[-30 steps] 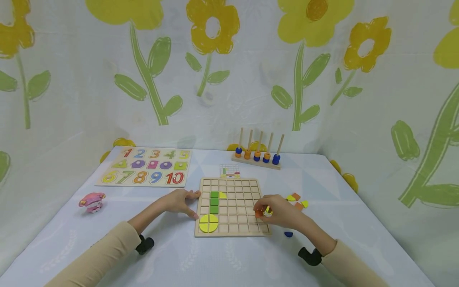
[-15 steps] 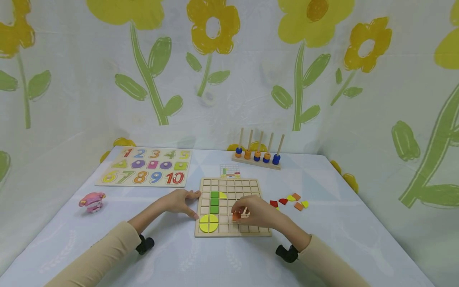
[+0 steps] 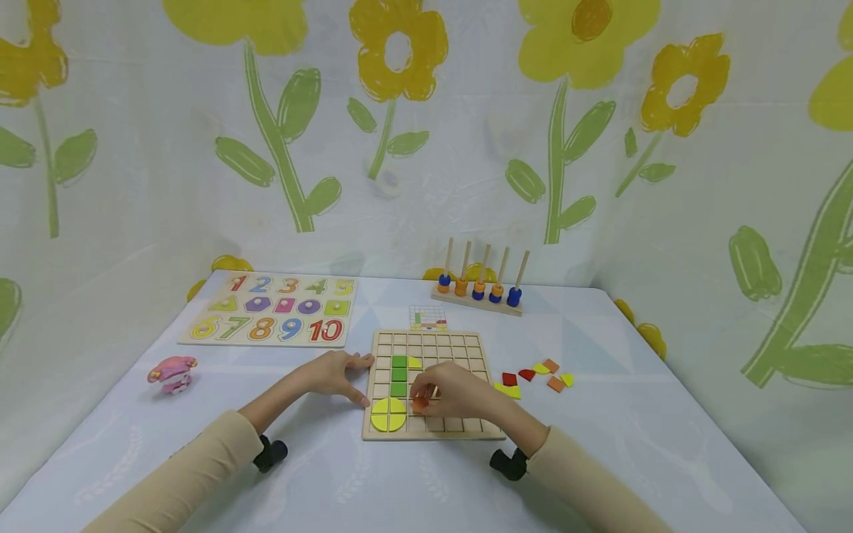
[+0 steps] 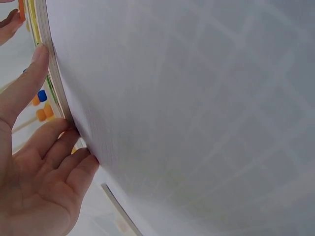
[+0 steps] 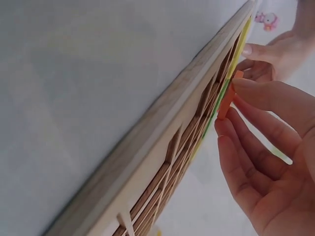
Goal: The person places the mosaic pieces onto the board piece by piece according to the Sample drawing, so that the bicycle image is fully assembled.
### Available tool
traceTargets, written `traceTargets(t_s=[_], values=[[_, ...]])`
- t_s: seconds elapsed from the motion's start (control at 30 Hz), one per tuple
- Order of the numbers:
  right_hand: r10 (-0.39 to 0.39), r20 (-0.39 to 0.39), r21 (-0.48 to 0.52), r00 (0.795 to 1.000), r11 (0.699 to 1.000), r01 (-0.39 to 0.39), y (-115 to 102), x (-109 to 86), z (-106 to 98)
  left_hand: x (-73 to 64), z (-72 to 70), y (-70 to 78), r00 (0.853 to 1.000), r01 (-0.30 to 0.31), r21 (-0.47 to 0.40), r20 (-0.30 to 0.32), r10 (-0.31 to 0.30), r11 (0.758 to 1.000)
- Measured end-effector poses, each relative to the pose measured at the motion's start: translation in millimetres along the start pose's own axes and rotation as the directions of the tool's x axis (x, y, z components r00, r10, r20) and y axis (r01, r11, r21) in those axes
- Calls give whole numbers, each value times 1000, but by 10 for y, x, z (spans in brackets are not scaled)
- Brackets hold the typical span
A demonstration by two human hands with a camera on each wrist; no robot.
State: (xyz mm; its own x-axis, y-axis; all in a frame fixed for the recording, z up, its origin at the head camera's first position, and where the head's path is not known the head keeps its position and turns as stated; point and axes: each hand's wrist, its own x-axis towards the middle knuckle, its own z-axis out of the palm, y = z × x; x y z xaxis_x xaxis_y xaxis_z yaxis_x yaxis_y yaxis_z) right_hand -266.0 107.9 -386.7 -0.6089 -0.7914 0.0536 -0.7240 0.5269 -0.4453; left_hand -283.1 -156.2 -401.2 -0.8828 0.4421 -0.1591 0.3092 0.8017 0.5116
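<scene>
A wooden grid board point(image 3: 480, 364) lies on the table. My left hand point(image 3: 331, 372) rests against its left edge, thumb and fingertips touching the side; in the left wrist view the fingers are extended along the board's edge point(image 4: 55, 78). My right hand point(image 3: 456, 392) pinches an orange tile point(image 5: 229, 100) between thumb and fingers over the board, just right of the yellow circle point(image 3: 389, 414) built from quarter pieces. Above that circle, green square tiles point(image 3: 398, 374) stand in a column, with a yellow quarter piece point(image 3: 415, 363) beside the top one. My right hand hides some cells.
Loose red point(image 3: 509, 379), yellow and orange pieces point(image 3: 556, 384) lie right of the board. Behind it are a small pattern card point(image 3: 428, 317) and a peg stand with beads point(image 3: 476, 296). A number puzzle point(image 3: 269, 311) and a pink toy figure point(image 3: 173, 374) sit at left.
My right hand has moved left across the board with the orange tile, uncovering red and yellow pieces at the right. My left hand has stayed at the board's edge.
</scene>
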Motion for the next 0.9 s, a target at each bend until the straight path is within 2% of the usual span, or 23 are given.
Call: traceTargets(t_s=[0.47,0.7,0.9], values=[[59,28,46,998,997,-61,-28,62,20,-5,-8,11,1000,-1,-2,6,1,1000],[75,8,39,997,996,-75,-19,61,33,-8,-5,18,1000,10,-4,5,-10,1000],[58,-17,35,998,998,-57,-26,19,17,-9,-2,22,1000,16,-8,4,-16,1000]])
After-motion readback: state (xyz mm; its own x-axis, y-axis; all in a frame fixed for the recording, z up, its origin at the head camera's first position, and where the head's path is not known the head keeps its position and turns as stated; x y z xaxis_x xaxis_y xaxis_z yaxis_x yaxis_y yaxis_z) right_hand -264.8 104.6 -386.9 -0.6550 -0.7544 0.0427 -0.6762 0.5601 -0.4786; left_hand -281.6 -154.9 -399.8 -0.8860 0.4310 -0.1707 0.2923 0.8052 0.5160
